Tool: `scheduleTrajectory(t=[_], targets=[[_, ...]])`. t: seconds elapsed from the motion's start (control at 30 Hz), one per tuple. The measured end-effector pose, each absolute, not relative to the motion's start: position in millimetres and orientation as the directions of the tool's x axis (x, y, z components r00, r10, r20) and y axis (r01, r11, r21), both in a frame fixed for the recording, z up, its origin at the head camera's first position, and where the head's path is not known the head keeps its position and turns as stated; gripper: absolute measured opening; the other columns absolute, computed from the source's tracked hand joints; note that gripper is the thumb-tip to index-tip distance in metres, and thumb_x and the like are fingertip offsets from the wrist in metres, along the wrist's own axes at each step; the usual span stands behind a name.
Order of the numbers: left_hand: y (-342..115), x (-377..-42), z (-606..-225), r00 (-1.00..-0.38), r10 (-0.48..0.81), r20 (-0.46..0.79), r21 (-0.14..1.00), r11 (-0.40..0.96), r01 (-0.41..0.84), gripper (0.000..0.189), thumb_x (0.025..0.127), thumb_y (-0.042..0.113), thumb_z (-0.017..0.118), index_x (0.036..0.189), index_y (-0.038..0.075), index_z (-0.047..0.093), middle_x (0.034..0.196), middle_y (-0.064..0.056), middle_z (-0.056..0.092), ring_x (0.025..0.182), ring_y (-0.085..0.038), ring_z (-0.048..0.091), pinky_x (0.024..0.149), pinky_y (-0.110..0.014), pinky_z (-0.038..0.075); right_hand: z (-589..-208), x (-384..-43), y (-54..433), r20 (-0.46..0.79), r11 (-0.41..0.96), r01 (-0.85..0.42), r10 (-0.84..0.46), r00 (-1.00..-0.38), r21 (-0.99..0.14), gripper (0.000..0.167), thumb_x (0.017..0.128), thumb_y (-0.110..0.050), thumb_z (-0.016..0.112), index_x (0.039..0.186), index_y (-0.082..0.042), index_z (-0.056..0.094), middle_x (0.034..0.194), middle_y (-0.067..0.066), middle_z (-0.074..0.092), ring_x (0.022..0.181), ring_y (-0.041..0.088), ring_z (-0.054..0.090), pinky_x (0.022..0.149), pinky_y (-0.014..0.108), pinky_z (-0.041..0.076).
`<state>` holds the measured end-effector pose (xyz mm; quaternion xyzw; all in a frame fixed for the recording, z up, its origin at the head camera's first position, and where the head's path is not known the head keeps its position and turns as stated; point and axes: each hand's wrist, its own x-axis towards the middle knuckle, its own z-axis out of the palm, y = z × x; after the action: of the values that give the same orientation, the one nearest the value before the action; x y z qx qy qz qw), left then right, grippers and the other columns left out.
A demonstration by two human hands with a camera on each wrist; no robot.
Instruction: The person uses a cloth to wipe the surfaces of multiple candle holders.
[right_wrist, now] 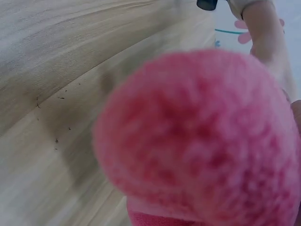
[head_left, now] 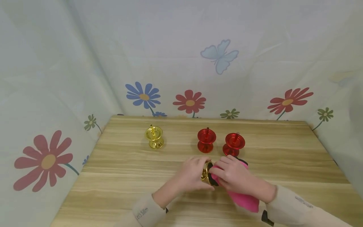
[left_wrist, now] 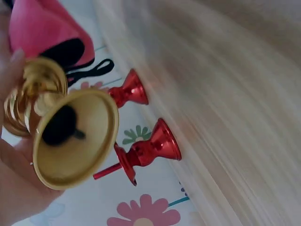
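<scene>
The left grip (head_left: 193,174) holds the shiny gold metal stand (head_left: 205,176) sideways, its black end facing right, against (it seems) the fuzzy pink cloth (head_left: 244,200) which the right grip (head_left: 233,177) grasps.

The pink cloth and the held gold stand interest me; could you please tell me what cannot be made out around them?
- Head: part of the cloth, hidden by the right hand.
- Head: part of the stand, hidden by the left hand.
- Left wrist: the dark patch in the stand's dish, too blurred to identify.
- Right wrist: the cloth's full outline, cut off by the bottom edge.
- Right wrist: dark specks on the table, too small to identify.
</scene>
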<state>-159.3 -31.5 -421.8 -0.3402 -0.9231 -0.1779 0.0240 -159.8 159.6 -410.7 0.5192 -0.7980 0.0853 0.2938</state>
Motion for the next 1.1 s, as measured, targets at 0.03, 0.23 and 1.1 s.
scheduleTrajectory(t=[0.03,0.23,1.1], targets=[[-31,-159,-422,-0.766,0.618,0.179,0.286,0.712,0.641,0.086,0.058,0.061,0.07,0.122,0.011,0.042,0.117,0.0,0.056,0.107,-0.015,0.053,0.095,-0.031,0.039,-412,-161,160,0.555,0.452,-0.88,-0.774,-0.304,0.148,0.022,0.062,-0.01,0.06,0.083,-0.017,0.062,0.075,-0.004,0.06,0.07,0.013,0.052,0.06,0.028,0.041],[-36,-167,-412,-0.735,0.677,0.021,0.4,0.668,0.627,0.09,0.064,0.061,0.065,0.132,0.009,0.035,0.125,-0.003,0.052,0.116,-0.016,0.048,0.098,-0.034,0.036,-416,-163,160,0.548,0.458,-0.888,-0.749,-0.372,0.024,0.025,0.058,-0.008,0.065,0.082,-0.017,0.064,0.074,-0.006,0.059,0.069,0.01,0.05,0.059,0.025,0.042],[-31,-175,-420,-0.766,0.638,0.078,0.379,0.692,0.615,0.095,0.064,0.059,0.066,0.137,0.011,0.027,0.132,-0.002,0.047,0.119,-0.018,0.046,0.097,-0.036,0.039,-416,-171,165,0.488,0.522,-0.853,-0.743,-0.457,-0.004,0.023,0.061,-0.012,0.071,0.083,-0.014,0.066,0.076,-0.004,0.062,0.071,0.011,0.053,0.061,0.026,0.043]])
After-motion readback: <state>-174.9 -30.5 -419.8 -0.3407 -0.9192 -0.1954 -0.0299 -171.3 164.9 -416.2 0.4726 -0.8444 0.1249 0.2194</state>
